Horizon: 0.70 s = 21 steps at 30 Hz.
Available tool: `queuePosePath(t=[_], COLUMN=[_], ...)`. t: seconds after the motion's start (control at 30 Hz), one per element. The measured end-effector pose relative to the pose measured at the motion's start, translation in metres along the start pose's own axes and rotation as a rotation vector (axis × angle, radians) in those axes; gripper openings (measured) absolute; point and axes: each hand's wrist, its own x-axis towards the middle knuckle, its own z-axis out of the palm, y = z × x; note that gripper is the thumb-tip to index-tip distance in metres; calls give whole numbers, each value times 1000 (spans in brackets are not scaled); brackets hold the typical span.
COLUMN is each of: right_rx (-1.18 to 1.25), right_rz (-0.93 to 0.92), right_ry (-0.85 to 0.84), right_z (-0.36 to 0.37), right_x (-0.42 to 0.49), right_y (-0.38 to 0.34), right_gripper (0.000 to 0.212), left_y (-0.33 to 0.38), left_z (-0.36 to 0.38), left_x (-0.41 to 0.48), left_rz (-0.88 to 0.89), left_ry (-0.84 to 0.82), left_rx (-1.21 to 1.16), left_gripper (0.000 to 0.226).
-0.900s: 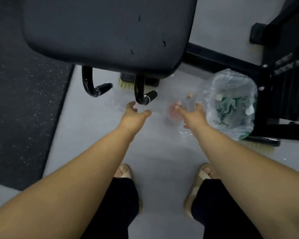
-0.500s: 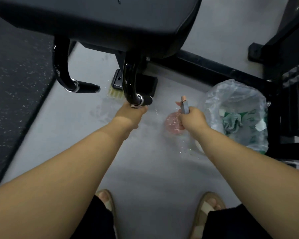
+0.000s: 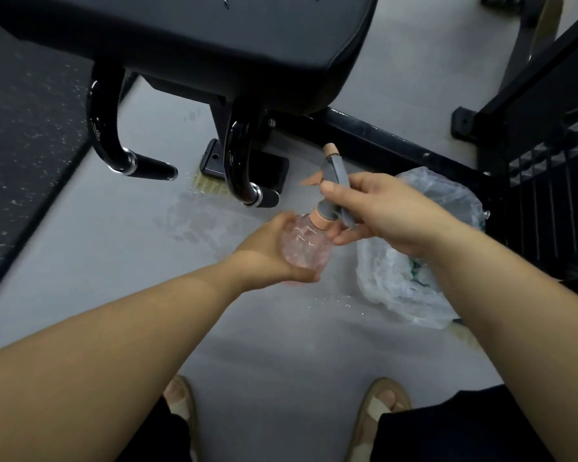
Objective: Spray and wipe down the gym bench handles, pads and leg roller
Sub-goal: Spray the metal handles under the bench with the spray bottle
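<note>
Both bare forearms reach forward from the near edge and meet over the grey floor [image 3: 281,345], just near of the bench. The left hand [image 3: 274,253] is turned palm up. Its fingers curl under and round the clear pink body of the bottle [image 3: 302,248], cupping it from the left and below. The right hand [image 3: 387,215] comes in from the right, a little higher. Its thumb lies on the grey spray head [image 3: 337,171] and its fingers wrap the grey part below, with the fingertips showing just right of the bottle's neck. So both hands grip the one bottle, the left at the body and the right at the head. The bottle is tilted, with its peach nozzle pointing far and slightly left, towards the bench.

The black pad [image 3: 214,45] fills the far top. Two curved black handles hang below it. The left handle [image 3: 141,166] is well left of the hands. The right handle [image 3: 257,195] is just far-left of the bottle, and neither hand touches it. Wet patches mark the floor near the handles.

A clear bag [image 3: 414,288] lies on the floor below the right wrist. A dark speckled mat [image 3: 20,128] runs along the left, and a black frame [image 3: 381,138] crosses the far right. Sandals [image 3: 379,406] show at the near edge.
</note>
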Motion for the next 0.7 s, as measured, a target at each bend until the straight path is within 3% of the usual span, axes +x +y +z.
queuePosePath(t=[0.1, 0.17, 0.3, 0.37, 0.43, 0.5, 0.57, 0.7], right_rx=[-562, -501, 32, 195, 253, 253, 233, 92], right_rz=[-40, -68, -285, -251, -159, -57, 63, 136], right_ry=[-166, -164, 99, 182, 161, 100, 21, -97], right_z=[-17, -16, 20, 27, 21, 12, 10, 15], right_x=[3, 7, 28, 39, 47, 52, 55, 54], right_y=[6, 15, 32, 36, 40, 43, 47, 52], right_gripper=[101, 113, 73, 51, 57, 64, 60, 37], left_y=[-2, 0, 8, 10, 9, 1, -12, -21], left_z=[2, 4, 11, 6, -10, -33, -53, -70], left_x=[2, 1, -4, -5, -3, 3, 6, 11], left_rz=[-37, -55, -49, -77, -151, -271, -321, -213], left_ry=[-57, -102, -173, -272, -336, -231, -20, 126], left_rx=[-150, -209, -119, -86, -20, -21, -49, -132], left_gripper=[89, 93, 87, 74, 81, 90, 84, 69])
